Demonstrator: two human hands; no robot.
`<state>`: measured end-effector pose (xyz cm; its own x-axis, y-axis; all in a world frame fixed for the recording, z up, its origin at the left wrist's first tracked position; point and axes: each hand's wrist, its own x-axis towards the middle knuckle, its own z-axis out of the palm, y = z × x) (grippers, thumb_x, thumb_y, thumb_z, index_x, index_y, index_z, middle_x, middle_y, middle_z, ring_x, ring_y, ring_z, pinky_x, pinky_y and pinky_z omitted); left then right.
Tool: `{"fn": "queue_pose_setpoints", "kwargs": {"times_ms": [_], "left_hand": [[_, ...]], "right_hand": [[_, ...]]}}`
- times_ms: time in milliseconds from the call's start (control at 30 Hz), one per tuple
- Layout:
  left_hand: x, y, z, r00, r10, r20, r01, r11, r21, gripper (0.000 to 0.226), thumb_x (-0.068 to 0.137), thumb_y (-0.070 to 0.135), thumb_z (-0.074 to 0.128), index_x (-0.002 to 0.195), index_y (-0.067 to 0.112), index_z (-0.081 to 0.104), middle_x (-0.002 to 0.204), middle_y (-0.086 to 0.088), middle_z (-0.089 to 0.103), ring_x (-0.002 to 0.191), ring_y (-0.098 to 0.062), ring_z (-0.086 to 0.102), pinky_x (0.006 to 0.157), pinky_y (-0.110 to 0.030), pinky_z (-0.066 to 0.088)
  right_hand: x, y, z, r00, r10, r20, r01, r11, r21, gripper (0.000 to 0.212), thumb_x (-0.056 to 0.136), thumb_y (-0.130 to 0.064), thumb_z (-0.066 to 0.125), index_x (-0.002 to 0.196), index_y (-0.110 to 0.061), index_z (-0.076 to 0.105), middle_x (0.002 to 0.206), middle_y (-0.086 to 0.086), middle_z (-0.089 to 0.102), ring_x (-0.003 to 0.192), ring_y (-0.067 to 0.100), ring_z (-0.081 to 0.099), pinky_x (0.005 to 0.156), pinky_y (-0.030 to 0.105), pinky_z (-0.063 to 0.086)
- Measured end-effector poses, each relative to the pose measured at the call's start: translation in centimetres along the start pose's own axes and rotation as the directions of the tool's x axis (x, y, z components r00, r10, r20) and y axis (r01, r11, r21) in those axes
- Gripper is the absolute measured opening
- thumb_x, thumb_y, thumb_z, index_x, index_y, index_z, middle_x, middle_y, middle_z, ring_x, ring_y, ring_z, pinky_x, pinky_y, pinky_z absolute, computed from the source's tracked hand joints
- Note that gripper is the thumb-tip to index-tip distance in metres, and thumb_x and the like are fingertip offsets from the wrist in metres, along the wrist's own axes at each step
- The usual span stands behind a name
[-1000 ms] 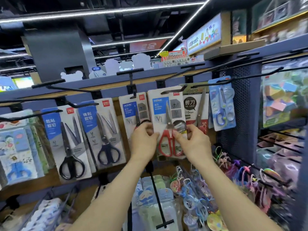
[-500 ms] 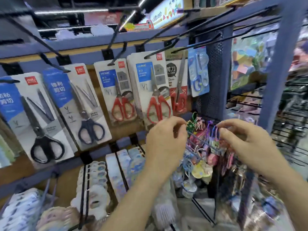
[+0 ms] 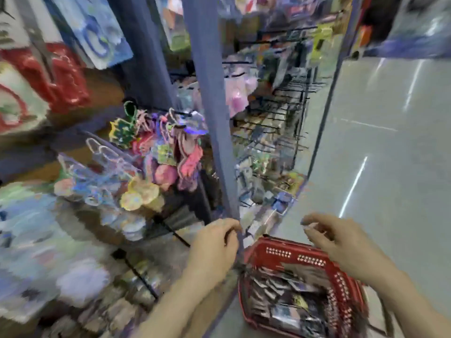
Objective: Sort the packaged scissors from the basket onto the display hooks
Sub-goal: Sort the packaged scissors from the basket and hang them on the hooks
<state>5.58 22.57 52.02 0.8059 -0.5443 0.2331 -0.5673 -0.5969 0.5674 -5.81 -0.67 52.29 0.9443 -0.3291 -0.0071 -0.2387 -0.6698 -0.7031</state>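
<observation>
The grip of the right hand (image 3: 341, 245) is empty, fingers loosely bent and spread, palm down, hovering above the far rim of the red perforated plastic shopping basket (image 3: 290, 254). The grip of the left hand (image 3: 212, 245) is empty too, its fingers more curled, hanging just beside the basket's far left corner and in front of the blue upright shelving post (image 3: 214, 142). The packaged scissors on dark cards (image 3: 285, 303) lie heaped inside the basket, below both hands and towards the person. The right hand looks the nearer, so a downward, inward reach from it seems the likely next move. The basket stands on the grey polished floor (image 3: 390, 142), its long side seemingly running towards the person. Motion blur smears the packs together, so their count, overlap and long axes cannot be told, and the basket's near end is cut off at the bottom edge. Up left, a red-handled scissors pack (image 3: 56, 76) hangs on the display, its hook not visible; the colourful hanging charms (image 3: 166, 152) below it are indistinct.
</observation>
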Motion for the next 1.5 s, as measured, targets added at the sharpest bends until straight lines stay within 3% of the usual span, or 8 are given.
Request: {"fn": "queue_pose_setpoints", "kwargs": {"times_ms": [100,200,633,800,933,1033,1200,1500], "left_hand": [[0.0,0.4,7.8,0.983,-0.138,0.123,0.146,0.988,-0.054,0.026,0.088,-0.001,0.060,0.099,0.017,0.075,0.096,0.005,0.072,0.087,-0.012,0.064,0.077,-0.017,0.042],[-0.5,-0.1,15.3,0.934,-0.257,0.249,0.273,0.962,-0.029,0.026,0.092,0.004,0.057,0.102,0.021,0.073,0.096,0.009,0.068,0.088,-0.010,0.061,0.073,-0.019,0.039],[-5.0,-16.7,48.5,0.601,-0.562,0.568,0.621,0.776,0.111,0.024,0.091,0.002,0.058,0.112,0.008,0.068,0.105,-0.006,0.070,0.097,-0.022,0.065,0.078,-0.022,0.041],[-3.3,-26.4,59.8,0.511,-0.758,0.406,0.801,0.591,0.095,0.022,0.092,0.016,0.062,0.111,0.007,0.055,0.100,-0.009,0.063,0.095,-0.026,0.058,0.076,-0.031,0.041],[-2.0,-31.7,65.2,0.355,-0.867,0.350,0.933,0.352,-0.075,0.039,0.090,0.033,0.065,0.116,0.007,0.053,0.116,-0.013,0.063,0.111,-0.033,0.060,0.095,-0.036,0.047],[-0.6,-33.7,67.3,0.171,-0.932,0.321,0.967,0.096,-0.237,0.078,0.064,0.066,0.076,0.117,0.010,0.060,0.110,-0.008,0.069,0.097,-0.031,0.068,0.091,-0.045,0.054],[0.9,-34.7,69.4,0.072,-0.910,0.409,0.945,-0.069,-0.319,0.063,0.065,0.044,0.084,0.116,0.014,0.061,0.107,-0.008,0.071,0.084,-0.030,0.071,0.071,-0.046,0.061],[-3.1,-31.3,66.6,0.039,-0.757,0.652,0.927,-0.216,-0.306,0.034,0.087,0.010,0.065,0.121,0.013,0.064,0.100,-0.011,0.074,0.066,-0.023,0.071,0.055,-0.035,0.055]], "right_hand": [[-0.9,8.0,-0.2,0.988,0.137,0.066,-0.133,0.989,-0.062,0.010,0.096,-0.030,0.060,0.104,-0.033,0.066,0.088,-0.012,0.072,0.078,0.005,0.068,0.070,0.013,0.047],[-1.8,15.7,0.8,0.955,0.284,0.089,-0.276,0.957,-0.093,0.019,0.096,-0.030,0.060,0.113,-0.025,0.068,0.103,-0.005,0.074,0.098,0.020,0.069,0.086,0.036,0.051],[-1.6,45.8,22.1,0.671,0.722,0.168,-0.739,0.670,0.074,0.024,0.096,-0.018,0.060,0.119,-0.014,0.064,0.093,0.001,0.065,0.078,0.019,0.060,0.074,0.029,0.043],[1.3,54.1,34.5,0.518,0.817,0.254,-0.839,0.426,0.338,0.030,0.096,-0.014,0.062,0.126,-0.009,0.056,0.106,0.016,0.065,0.088,0.024,0.059,0.073,0.036,0.048],[4.6,55.7,41.8,0.313,0.794,0.521,-0.788,-0.089,0.609,0.011,0.101,-0.018,0.055,0.111,-0.012,0.053,0.090,0.011,0.053,0.075,0.025,0.055,0.058,0.029,0.048],[7.2,55.2,46.4,0.290,0.735,0.613,-0.782,-0.187,0.595,0.032,0.094,-0.035,0.065,0.116,-0.013,0.060,0.100,0.006,0.062,0.086,0.022,0.060,0.076,0.039,0.056],[10.7,53.8,50.5,0.248,0.727,0.641,-0.619,-0.390,0.682,0.039,0.087,-0.020,0.076,0.117,-0.003,0.058,0.093,0.010,0.075,0.073,0.029,0.076,0.065,0.053,0.062],[6.1,53.9,47.5,0.245,0.786,0.567,-0.722,-0.242,0.647,0.014,0.085,-0.014,0.065,0.100,-0.013,0.065,0.077,0.005,0.074,0.070,0.027,0.071,0.068,0.047,0.061]]}}
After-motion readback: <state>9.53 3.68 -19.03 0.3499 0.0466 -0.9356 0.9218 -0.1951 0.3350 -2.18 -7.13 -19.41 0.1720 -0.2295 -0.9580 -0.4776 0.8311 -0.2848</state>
